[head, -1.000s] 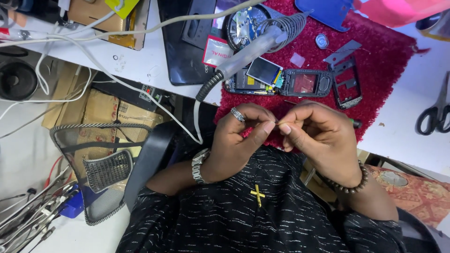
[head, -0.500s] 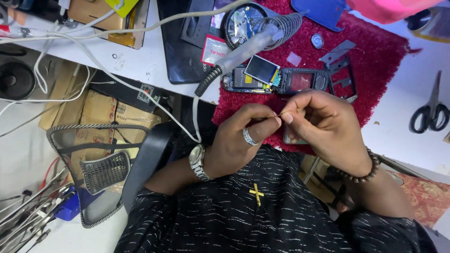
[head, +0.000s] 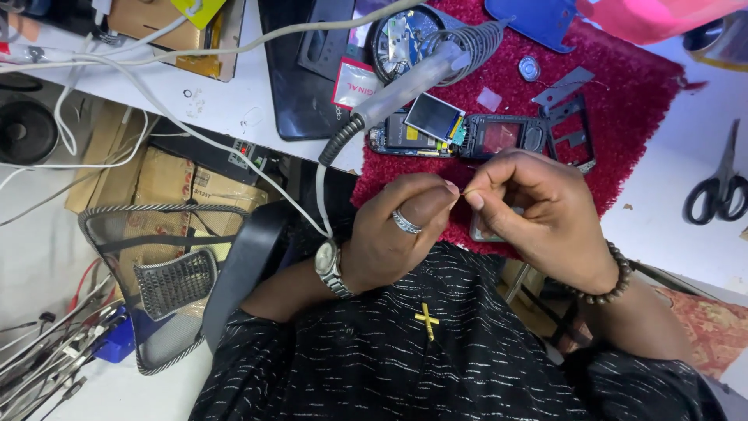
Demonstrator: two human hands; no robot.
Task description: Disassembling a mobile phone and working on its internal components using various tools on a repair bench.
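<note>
My left hand (head: 397, 238) and my right hand (head: 538, 214) meet close to my chest, just at the near edge of the red mat (head: 631, 86). Between them runs a thin wire (head: 465, 191), hardly more than a hair in this view, so I cannot be sure of its kind. The fingers of both hands are closed on it: my left thumb and forefinger pinch one end, my right thumb and forefinger (head: 477, 199) pinch the other, with the fingertips nearly touching. The rest of my right fingers are curled in over the palm. A ring (head: 406, 223) sits on my left hand and a wristwatch (head: 333, 269) on that wrist; a beaded bracelet (head: 604, 284) circles my right wrist.

Just beyond my hands, on the mat, lies an opened phone (head: 460, 134) with its small screen (head: 433, 117) lifted at an angle and its inner parts bare. A loose phone frame (head: 573, 132) lies beside it to the right. A soldering iron (head: 405, 90) rests slanted across the mat's left edge, its tip in a coiled stand (head: 477, 39), its white cable (head: 234, 160) trailing down toward my left wrist. Scissors (head: 717, 187) lie well apart on the white surface (head: 678, 234) to the right.
</note>
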